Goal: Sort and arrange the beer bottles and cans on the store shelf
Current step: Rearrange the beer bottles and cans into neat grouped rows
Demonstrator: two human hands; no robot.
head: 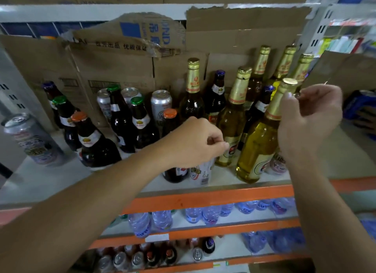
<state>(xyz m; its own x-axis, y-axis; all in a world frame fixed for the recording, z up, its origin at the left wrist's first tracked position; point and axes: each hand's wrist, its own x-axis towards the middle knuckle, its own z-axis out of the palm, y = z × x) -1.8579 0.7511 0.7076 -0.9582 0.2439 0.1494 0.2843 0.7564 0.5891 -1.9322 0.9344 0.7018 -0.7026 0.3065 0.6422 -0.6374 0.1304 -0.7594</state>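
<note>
On the white shelf (305, 160), gold-foil beer bottles stand at the right, with dark bottles and silver cans at the left. My left hand (195, 142) curls down over the top of a white can (201, 174) at the shelf front, beside a dark bottle (175, 174). My right hand (309, 118) hovers at the neck of a clear golden bottle (258, 148) standing at the front edge. The thumb lies against the foil neck, while the fingers are loosely curled to its right and not round it.
Dark bottles with green caps (140, 120) and orange caps (91, 142) stand left of centre, with silver cans (160, 105) behind them. A lone can (30, 138) stands far left. Torn cardboard (122, 54) lines the back. Water bottles (160, 219) fill the lower shelves.
</note>
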